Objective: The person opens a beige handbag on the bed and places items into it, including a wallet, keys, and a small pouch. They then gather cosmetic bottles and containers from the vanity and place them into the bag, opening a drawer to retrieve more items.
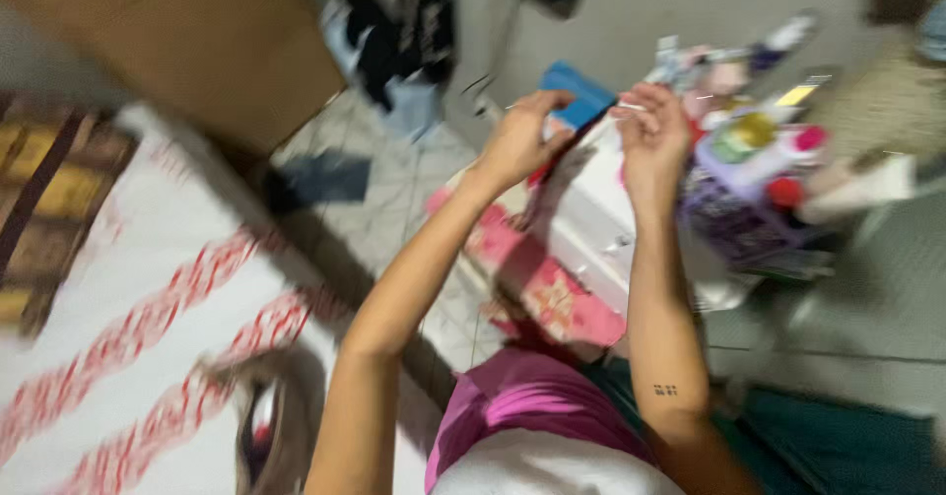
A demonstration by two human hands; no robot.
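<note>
The picture is blurred by motion. Both my hands are raised in front of me, close together. My left hand (520, 138) has its fingers pinched near a blue flat thing (579, 95) behind it. My right hand (650, 132) is pinched too, with a thin pale strand or small white thing at its fingertips. What either hand holds is too blurred to make out. Below the hands stands a white drawer unit (601, 221).
A heap of colourful bottles and toys (754, 155) lies right of the drawers. A pink patterned cloth (537, 278) lies on the tiled floor. A white and red sheet (148, 328) covers the left. A cardboard box (207, 42) stands at the top left.
</note>
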